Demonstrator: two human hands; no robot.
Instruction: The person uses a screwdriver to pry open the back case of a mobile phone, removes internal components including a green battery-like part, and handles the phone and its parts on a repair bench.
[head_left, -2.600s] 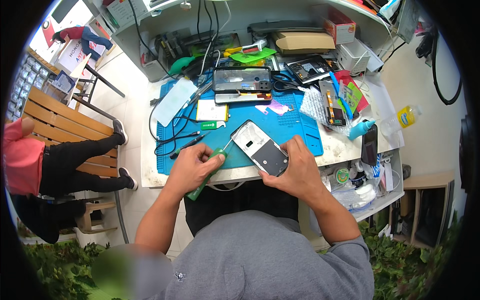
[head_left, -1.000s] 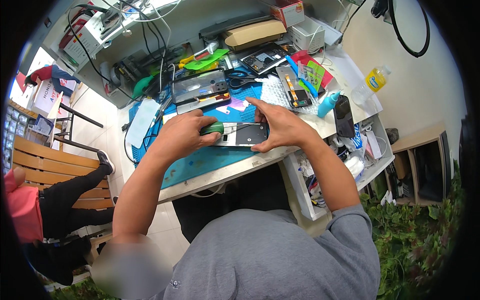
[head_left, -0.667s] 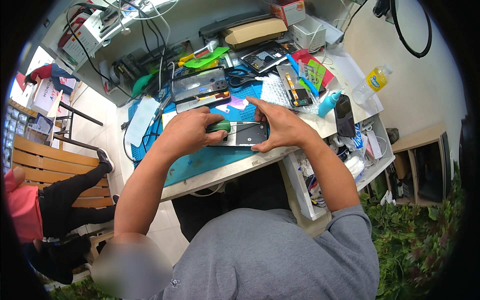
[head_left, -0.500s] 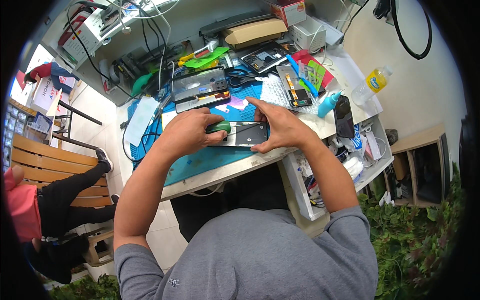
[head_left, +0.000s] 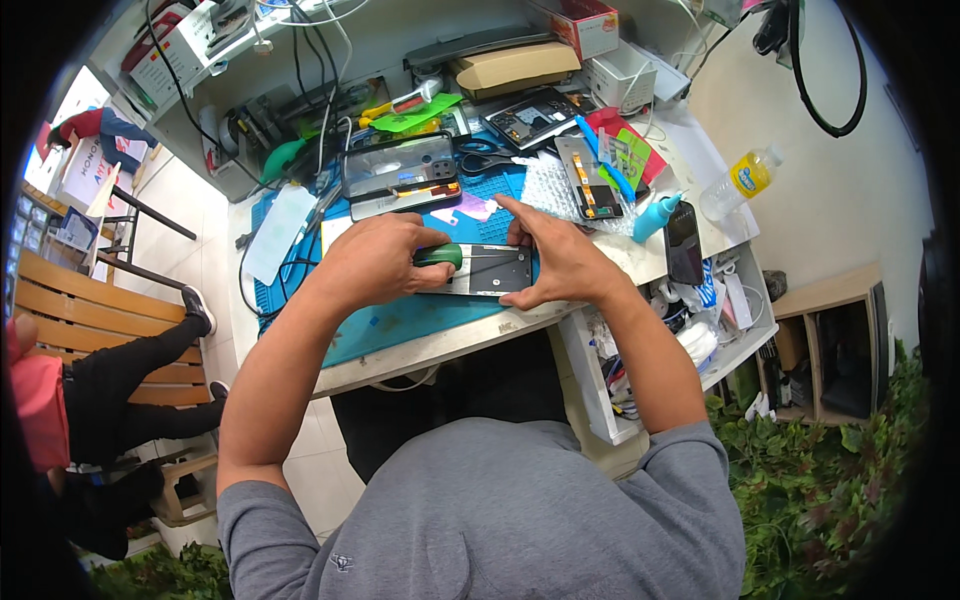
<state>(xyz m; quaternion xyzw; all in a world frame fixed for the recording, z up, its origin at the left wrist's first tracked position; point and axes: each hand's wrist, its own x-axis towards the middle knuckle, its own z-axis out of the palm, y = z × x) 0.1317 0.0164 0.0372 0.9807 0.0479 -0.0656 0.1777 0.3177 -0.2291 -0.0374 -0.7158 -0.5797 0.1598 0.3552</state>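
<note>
A phone body with a dark inner plate and a pale section lies near the front edge of the blue work mat. My left hand is closed around the green handle of a screwdriver. Its thin shaft reaches to the right, low over the phone; where the tip ends is hard to make out. At the phone's right end my right hand grips it between thumb and fingers. Just beyond the hands are a clear-backed dark phone case and a scrap of purple film.
Scissors, an opened phone, a blue dropper bottle and a dark phone lie around the mat. A drink bottle stands at right. Below, an open drawer is full of parts. A seated person is at left.
The view has shifted slightly. The screwdriver's shaft lies at a slightly different angle over the phone, while both hands keep their grips in almost the same place.
</note>
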